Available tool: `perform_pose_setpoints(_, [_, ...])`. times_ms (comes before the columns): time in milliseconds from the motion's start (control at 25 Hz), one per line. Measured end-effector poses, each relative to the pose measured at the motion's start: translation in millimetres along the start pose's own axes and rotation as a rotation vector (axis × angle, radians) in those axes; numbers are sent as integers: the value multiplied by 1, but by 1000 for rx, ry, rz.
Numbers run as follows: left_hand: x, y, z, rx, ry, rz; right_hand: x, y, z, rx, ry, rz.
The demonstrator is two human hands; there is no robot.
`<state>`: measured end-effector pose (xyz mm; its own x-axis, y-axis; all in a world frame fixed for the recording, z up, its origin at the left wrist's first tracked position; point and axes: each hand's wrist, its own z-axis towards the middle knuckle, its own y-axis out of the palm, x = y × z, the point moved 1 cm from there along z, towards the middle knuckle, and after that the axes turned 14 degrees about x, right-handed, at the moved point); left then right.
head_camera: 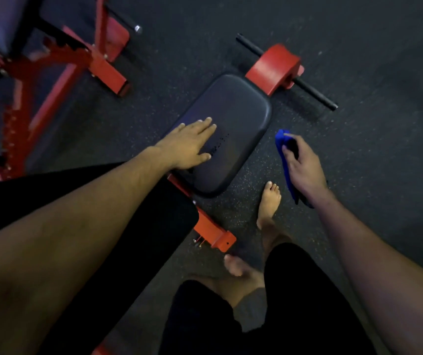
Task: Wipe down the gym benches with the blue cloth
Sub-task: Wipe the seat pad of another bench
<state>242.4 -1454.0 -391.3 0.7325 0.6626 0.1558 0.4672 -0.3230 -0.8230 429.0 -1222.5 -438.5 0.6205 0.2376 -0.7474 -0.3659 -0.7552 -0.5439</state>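
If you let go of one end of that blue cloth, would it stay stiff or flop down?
Probably flop. The blue cloth already droops in a soft, bunched strip from the right hand, so it looks limp. It seems light too, since a loose finger grip holds it away from the bench seat.

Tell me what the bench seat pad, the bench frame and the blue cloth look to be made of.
Seat pad: likely vinyl or leatherette over padding; smooth black skin with a soft sheen and rounded edges.
Bench frame: painted metal, apparently square tube; flat red faces, sharp corners, bolts showing.
Blue cloth: soft fabric, possibly microfibre; it folds limply in the right hand. The weave is too blurred to confirm.
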Motion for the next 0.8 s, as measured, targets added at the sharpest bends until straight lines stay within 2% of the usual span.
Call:
perform_pose_setpoints(200, [-14, 40, 55, 221, 130, -3, -9, 30, 50, 94, -66, -4])
perform_pose_setpoints(360, [-18, 95, 87, 287, 310, 94, 12, 68, 58, 309, 77, 153])
perform_pose_setpoints(480, [-27, 133, 98, 428, 349, 181, 37, 108, 65, 443, 106, 286])
perform_pose_setpoints(600, [-31, 147, 101, 566, 375, 194, 49, 146, 73, 480, 102, 333])
perform_pose_setpoints(800, [-38, 154, 105, 644, 384, 195, 48, 193, 45, 643, 65, 371])
